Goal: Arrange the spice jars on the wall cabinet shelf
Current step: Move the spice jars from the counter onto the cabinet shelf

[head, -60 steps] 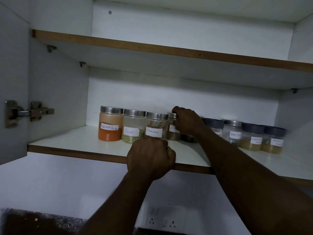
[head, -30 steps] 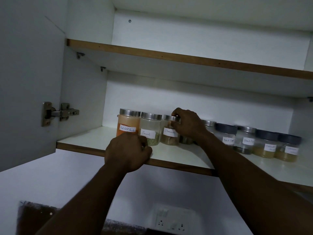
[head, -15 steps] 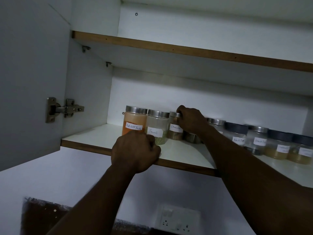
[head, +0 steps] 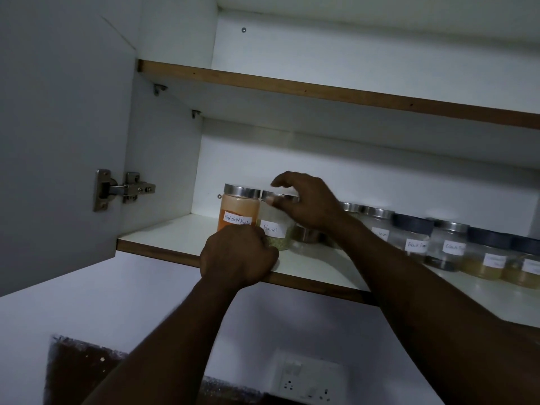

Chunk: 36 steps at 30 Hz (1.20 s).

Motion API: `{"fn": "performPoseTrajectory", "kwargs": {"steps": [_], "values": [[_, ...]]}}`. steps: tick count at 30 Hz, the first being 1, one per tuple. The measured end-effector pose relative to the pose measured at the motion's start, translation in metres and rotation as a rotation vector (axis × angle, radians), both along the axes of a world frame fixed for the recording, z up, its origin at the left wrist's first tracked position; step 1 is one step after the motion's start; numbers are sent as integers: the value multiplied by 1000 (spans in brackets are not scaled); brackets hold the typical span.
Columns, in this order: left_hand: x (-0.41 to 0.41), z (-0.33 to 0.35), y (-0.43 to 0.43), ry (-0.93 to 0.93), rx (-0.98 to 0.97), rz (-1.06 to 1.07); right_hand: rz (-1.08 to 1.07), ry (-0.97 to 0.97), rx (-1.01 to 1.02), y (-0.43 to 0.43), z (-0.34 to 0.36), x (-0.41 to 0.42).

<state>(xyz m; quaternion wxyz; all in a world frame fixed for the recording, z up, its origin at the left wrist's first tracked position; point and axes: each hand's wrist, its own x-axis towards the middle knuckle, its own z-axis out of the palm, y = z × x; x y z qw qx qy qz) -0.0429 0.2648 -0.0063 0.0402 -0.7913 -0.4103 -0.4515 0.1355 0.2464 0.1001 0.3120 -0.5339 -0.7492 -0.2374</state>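
Domestic kitchen. An open white wall cabinet [head: 163,147] with a hinged door [head: 58,141] and wood-edged shelves [head: 321,283] holds a row of hand-labelled spice jars, among them "Red chilli Powder" [head: 238,211] and "Fennel" [head: 274,226]. Below it, a wall socket plate [head: 306,381] sits above a dark speckled counter [head: 81,372].

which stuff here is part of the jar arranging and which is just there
Part of the job:
- red chilli powder jar
- fennel jar
- row of labelled jars
- lower shelf
- right hand
- left hand

Just there:
- door hinge
- upper shelf
- wall socket
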Motion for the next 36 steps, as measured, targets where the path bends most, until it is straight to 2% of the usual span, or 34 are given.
{"fn": "performPoseTrajectory", "kwargs": {"steps": [2,4,11,27,33,36], "values": [[1,-2,-1,11,-10,-12,-37,-117,-11,2,-2,-8],[2,-3,-1,22,-3,-11,-69,-139,-4,5,-3,-9],[1,-2,-7,54,111,38,-198,-117,-64,26,2,0],[4,-5,-7,-10,65,23,-293,-25,-125,59,-4,12],[1,-7,-8,-8,115,11,-300,-73,-35,51,-14,4],[-20,-9,0,-44,101,76,-166,100,102,37,-12,-4]]}}
